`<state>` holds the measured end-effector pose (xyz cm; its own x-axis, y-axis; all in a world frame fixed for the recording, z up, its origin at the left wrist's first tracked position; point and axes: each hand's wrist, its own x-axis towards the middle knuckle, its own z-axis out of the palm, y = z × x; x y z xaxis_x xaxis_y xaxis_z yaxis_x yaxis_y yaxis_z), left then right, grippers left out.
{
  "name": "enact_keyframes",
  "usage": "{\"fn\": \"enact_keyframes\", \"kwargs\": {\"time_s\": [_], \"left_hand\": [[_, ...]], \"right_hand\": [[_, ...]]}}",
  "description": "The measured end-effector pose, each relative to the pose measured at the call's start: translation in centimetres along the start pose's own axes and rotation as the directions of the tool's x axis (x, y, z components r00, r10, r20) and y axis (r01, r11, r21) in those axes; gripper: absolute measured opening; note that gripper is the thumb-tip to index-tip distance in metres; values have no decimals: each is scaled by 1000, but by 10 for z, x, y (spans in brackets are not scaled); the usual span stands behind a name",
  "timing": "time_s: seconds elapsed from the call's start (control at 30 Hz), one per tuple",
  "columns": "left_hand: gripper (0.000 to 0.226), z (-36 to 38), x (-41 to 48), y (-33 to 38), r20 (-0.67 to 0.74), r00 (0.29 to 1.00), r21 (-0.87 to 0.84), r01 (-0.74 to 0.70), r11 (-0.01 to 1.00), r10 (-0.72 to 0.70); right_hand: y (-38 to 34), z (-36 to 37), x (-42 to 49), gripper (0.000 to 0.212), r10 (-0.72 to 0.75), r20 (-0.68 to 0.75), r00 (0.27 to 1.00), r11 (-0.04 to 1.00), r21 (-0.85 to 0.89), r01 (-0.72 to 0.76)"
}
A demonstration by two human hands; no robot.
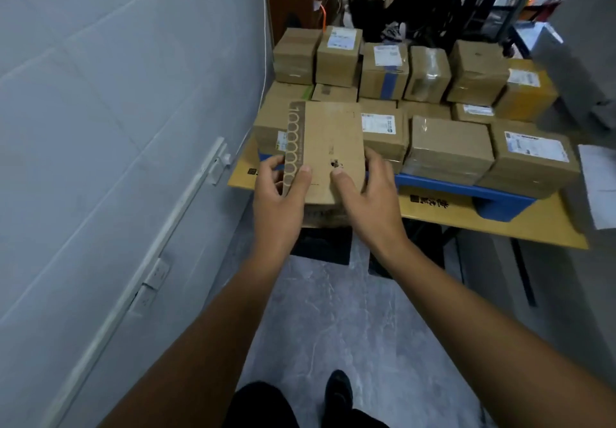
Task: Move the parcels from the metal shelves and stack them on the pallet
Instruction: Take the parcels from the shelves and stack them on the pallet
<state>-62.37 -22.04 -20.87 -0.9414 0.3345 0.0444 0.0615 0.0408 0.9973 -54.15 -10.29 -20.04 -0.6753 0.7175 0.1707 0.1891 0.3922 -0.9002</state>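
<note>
Flat brown cardboard parcel with a printed strip of circles (328, 147) is over the near-left corner of the blue plastic pallet (443, 185), its long axis running away from the person toward the taped brown boxes (446, 147) stacked there; cannot tell whether it rests on them yet. Both hands are at its near end, equally close. The left hand (278, 194) grips the near-left corner and the right hand (370, 194) the near-right, thumbs on top, fingers curled round the edges.

Blue pallet (493, 205) on yellow table (540, 227)
</note>
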Motion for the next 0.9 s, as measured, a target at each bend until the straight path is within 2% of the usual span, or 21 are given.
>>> {"fn": "enact_keyframes", "kwargs": {"time_s": [0.2, 0.4, 0.47, 0.6, 0.8, 0.9], "left_hand": [[24, -6, 115, -9, 8, 1000, -4, 29, 1000, -29], [33, -19, 235, -35, 90, 994, 44, 54, 998, -57], [30, -13, 303, -44, 164, 982, 53, 81, 995, -89], [28, -8, 343, -54, 176, 980, 55, 81, 995, -89], [58, 4, 384, -71, 202, 969, 108, 122, 987, -142], [54, 7, 392, -75, 199, 970, 132, 117, 984, -142]], "right_hand": [[-2, 61, 96, 62, 34, 39, 999, 999, 13, -35], [1, 131, 181, 65, 89, -5, 996, 996, -26, -89], [4, 162, 233, 64, 135, -70, 988, 989, -56, -139], [5, 177, 268, 63, 164, -63, 985, 983, -77, -168], [14, 193, 299, 67, 250, -57, 967, 963, -92, -254], [19, 197, 308, 60, 248, -62, 967, 965, -70, -252]]}}
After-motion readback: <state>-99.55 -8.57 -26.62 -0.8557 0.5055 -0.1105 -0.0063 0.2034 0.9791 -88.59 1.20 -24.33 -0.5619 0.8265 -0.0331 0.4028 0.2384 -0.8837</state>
